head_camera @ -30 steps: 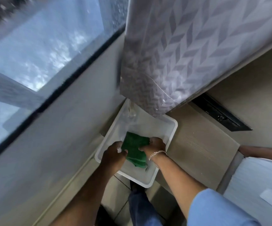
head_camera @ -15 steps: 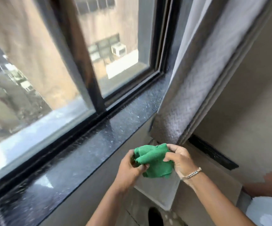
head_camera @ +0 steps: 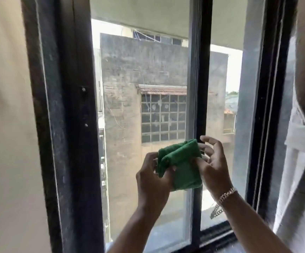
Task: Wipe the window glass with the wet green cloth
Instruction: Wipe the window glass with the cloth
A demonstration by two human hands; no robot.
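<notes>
Both hands hold the green cloth (head_camera: 181, 164) up by the window glass (head_camera: 148, 106): left hand (head_camera: 152, 177) pinches it, right hand (head_camera: 213, 165) grips with fingers spread.

The green cloth (head_camera: 181, 166) is a bunched, folded square of dark green terry, its upper folds rolled into soft ridges and its lower part hanging flat. It sits in front of the window glass (head_camera: 144, 110), low on the pane and just left of the black centre bar; whether it touches the glass cannot be told. The window glass is a tall clear pane, upright in a black frame, showing a weathered grey building outside.
</notes>
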